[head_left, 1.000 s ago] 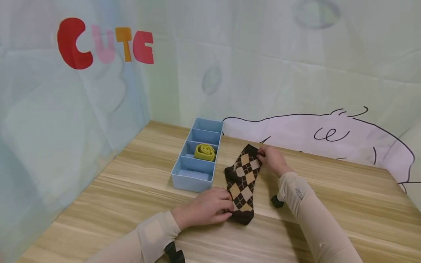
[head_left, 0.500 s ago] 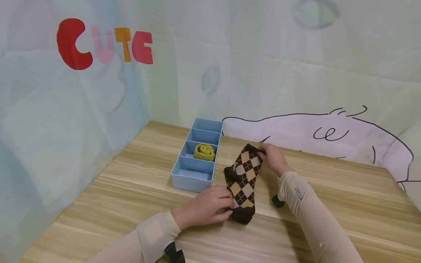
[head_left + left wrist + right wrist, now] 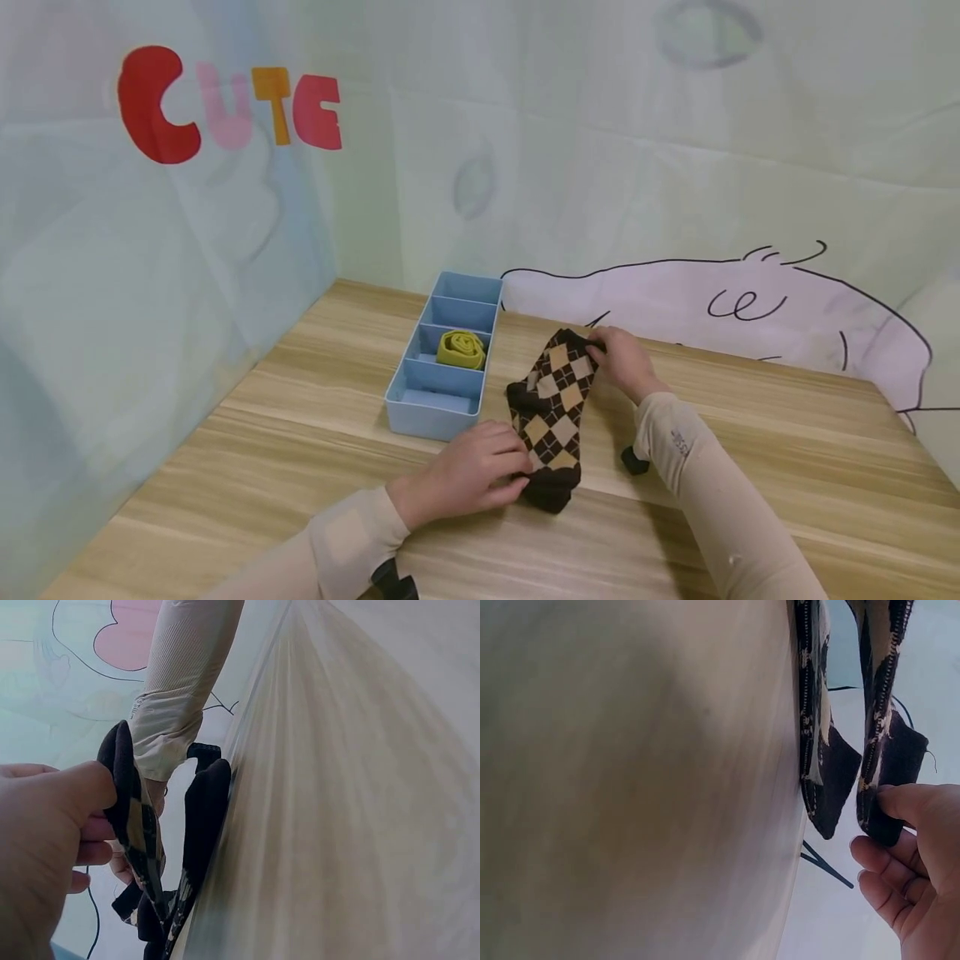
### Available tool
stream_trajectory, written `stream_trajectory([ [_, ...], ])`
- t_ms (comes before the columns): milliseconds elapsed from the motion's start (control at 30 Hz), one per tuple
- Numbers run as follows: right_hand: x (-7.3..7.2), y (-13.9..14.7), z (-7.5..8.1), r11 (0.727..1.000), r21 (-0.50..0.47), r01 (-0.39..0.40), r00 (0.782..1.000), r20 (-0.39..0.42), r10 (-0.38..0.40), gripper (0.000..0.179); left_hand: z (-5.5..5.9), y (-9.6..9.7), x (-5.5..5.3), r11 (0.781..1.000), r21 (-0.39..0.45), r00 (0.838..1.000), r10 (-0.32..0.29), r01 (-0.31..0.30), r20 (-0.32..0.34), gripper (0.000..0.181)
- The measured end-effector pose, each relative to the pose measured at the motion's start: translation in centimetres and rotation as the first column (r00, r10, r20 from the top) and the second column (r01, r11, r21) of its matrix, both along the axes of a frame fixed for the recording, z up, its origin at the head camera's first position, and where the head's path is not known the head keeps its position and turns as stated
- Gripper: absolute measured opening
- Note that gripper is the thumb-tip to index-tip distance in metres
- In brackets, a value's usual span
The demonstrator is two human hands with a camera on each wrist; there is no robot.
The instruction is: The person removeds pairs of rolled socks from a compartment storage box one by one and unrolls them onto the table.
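Observation:
A brown-black argyle sock (image 3: 561,398) with tan and beige diamonds lies lengthwise in front of the person. My left hand (image 3: 465,471) pinches its near dark end from the left side, and my right hand (image 3: 624,362) pinches the far dark end between thumb and fingers. Both wrist views show two layers. The upper sock (image 3: 136,817) is raised in the fingers, while a matching lower sock (image 3: 832,780) lies along the tabletop beneath it, with a gap at both ends. From the head view the upper sock mostly hides the lower one.
Left of the socks stands a blue divided box (image 3: 431,421) with a yellow-green rolled sock (image 3: 461,350) in one compartment. The wooden table (image 3: 300,392) meets printed curtains (image 3: 600,167) at its back and left. Black wrist mounts (image 3: 635,461) hang below the sleeves.
The near end of the upper sock has lifted slightly, showing more dark fabric underneath. Both hands keep their grip in nearly the same places. The head view has shifted a little.

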State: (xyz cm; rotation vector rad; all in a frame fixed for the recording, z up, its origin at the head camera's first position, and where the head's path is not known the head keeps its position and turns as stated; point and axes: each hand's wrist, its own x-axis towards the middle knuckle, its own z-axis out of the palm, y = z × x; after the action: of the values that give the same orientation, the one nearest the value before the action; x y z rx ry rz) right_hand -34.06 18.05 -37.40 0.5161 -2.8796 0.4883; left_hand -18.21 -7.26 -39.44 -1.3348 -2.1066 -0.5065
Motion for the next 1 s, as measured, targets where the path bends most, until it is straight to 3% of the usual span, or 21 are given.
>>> stream_trajectory([
  [333, 0.0, 0.6, 0.0, 1.0, -0.001, -0.015, 1.0, -0.021, 0.015, 0.015, 0.3, 0.3, 0.0, 1.0, -0.013, 1.0, -0.003, 0.002, -0.019, 0.009],
  [700, 0.2, 1.4, 0.3, 1.0, -0.012, 0.02, 1.0, 0.005, -0.02, 0.015, 0.2, 0.8, -0.1, 1.0, -0.028, 0.999, -0.003, 0.002, -0.043, 0.007],
  [1000, 0.3, 2.0, 0.5, 0.999, -0.014, 0.034, 0.999, 0.012, -0.034, 0.015, 0.2, 1.2, -0.1, 1.0, -0.012, 0.992, -0.002, 0.0, -0.127, 0.009],
])
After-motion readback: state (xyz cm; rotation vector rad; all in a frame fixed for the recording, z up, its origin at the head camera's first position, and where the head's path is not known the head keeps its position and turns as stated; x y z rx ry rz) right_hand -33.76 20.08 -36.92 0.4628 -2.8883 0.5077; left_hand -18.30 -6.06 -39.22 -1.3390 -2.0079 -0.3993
